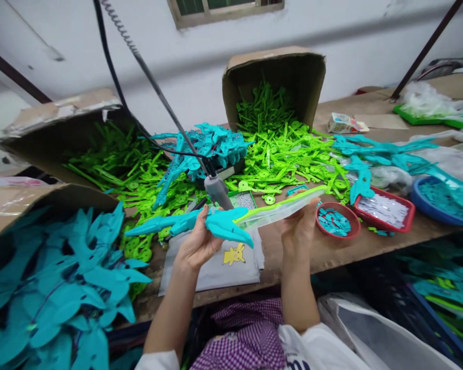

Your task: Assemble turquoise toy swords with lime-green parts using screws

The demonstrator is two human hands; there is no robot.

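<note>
My left hand [196, 245] is closed around a long teal plastic toy piece [200, 224] with fin-like parts, held level above the table edge. My right hand [300, 226] grips the other end, where a pale green translucent blade [280, 206] runs out to the right. A grey powered screwdriver [217, 190] hangs on a coiled black cable just behind the toy, its tip close to the teal part. Below the hands lies a grey cloth [224, 264] with a yellow cartoon figure.
Heaps of bright green plastic parts [281, 154] spill from two tipped cardboard boxes [273, 72]. A box of teal fin pieces [54, 293] stands at front left. A round red dish [337, 221], a red tray [386, 209] and a blue bowl [440, 200] sit at right.
</note>
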